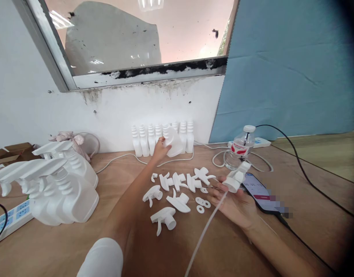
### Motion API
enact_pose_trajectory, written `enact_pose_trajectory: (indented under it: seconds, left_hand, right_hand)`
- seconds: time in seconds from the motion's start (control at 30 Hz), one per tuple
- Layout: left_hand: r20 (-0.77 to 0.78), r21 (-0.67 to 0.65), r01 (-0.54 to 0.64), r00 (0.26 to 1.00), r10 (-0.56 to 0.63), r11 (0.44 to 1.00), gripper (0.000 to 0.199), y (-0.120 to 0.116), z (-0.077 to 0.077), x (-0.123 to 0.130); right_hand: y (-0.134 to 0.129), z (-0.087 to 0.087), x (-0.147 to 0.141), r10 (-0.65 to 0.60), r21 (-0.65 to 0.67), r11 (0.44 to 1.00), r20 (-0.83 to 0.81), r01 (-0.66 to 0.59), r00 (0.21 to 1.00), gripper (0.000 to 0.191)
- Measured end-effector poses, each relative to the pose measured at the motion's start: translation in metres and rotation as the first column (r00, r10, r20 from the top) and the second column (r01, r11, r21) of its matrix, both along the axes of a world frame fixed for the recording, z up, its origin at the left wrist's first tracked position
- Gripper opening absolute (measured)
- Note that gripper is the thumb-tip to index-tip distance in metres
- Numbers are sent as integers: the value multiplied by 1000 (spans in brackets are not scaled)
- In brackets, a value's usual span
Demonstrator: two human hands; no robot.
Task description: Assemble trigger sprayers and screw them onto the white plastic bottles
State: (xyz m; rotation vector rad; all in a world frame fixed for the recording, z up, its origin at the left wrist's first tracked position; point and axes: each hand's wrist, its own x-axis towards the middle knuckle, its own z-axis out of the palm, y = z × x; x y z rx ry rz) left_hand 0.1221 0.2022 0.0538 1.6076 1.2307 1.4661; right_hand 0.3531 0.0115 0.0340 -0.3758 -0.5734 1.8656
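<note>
My left hand (160, 151) reaches to the wall and is closed on a white plastic bottle (173, 143), tilted in front of a row of upright white bottles (142, 140). Palm up, my right hand (236, 209) holds a white trigger sprayer head (236, 179); its long dip tube (206, 231) hangs toward the front edge. Between my arms lie several loose sprayer heads (178, 202). Small white ring washers (200, 209) lie near my right fingertips.
Bottles with sprayer heads fitted (70, 192) stand at left beside a power strip (17, 217). At right are a clear water bottle (237, 152), a phone (263, 194) on a black cable, and a white cable (123, 157) crossing behind. A cardboard box (15, 153) sits far left.
</note>
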Motion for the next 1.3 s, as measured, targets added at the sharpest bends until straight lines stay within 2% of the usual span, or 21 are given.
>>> enact_pose_trajectory:
  seconds: [0.13, 0.3, 0.43, 0.6, 0.67, 0.73, 0.87, 0.93, 1.0, 1.07, 1.13, 1.2, 1.3]
  left_hand:
    - [-147, 42, 22, 989, -16, 999, 48, 21, -10, 34]
    - [-255, 61, 11, 967, 5, 998, 47, 34, -25, 59]
    - [-274, 61, -16, 961, 32, 998, 53, 31, -29, 68]
    - [-212, 58, -32, 976, 44, 998, 64, 10, -21, 59]
    - [-171, 64, -18, 985, 29, 998, 57, -8, -16, 50]
    - [-130, 61, 20, 991, -12, 998, 46, -37, -11, 41]
    - [-58, 21, 192, 980, -190, 981, 27, -124, -11, 30]
    - [141, -62, 408, 907, -396, 911, 30, -171, -15, 28]
    - [267, -130, 488, 856, -443, 863, 31, -212, -22, 28]
    - [359, -156, 536, 813, -458, 829, 29, -242, -32, 28]
    - [409, -179, 604, 764, -500, 777, 31, -258, -44, 29]
    - [383, -203, 652, 740, -553, 731, 31, -263, -55, 29]
    - [335, -223, 639, 760, -558, 736, 29, -257, -67, 27]
  right_hand:
    - [1, 2, 3, -55, 53, 997, 67, 51, 996, 44]
    - [3, 2, 5, -66, 91, 994, 78, 58, 995, 44]
    - [3, 1, 5, -43, 60, 997, 17, 41, 999, 43]
    - [4, 0, 3, -24, 42, 999, -19, 25, 1000, 38]
    - [5, 0, 3, -20, 45, 999, 0, 20, 1000, 35]
    - [6, 0, 2, 8, 21, 1000, 18, -8, 1000, 32]
    - [7, -3, 0, 65, -63, 996, 26, -64, 998, 18]
    - [8, -5, -2, 74, -53, 996, 16, -74, 997, 14]
    - [8, -6, -3, 82, -35, 996, -2, -82, 997, 14]
    - [9, -8, -2, 73, -40, 996, -20, -74, 997, 18]
    - [10, -9, -1, 46, -72, 996, -29, -48, 999, 25]
    - [11, -11, 1, 19, -121, 992, -44, -24, 999, 25]
    - [12, -15, 4, -1, -194, 981, -80, -15, 997, 13]
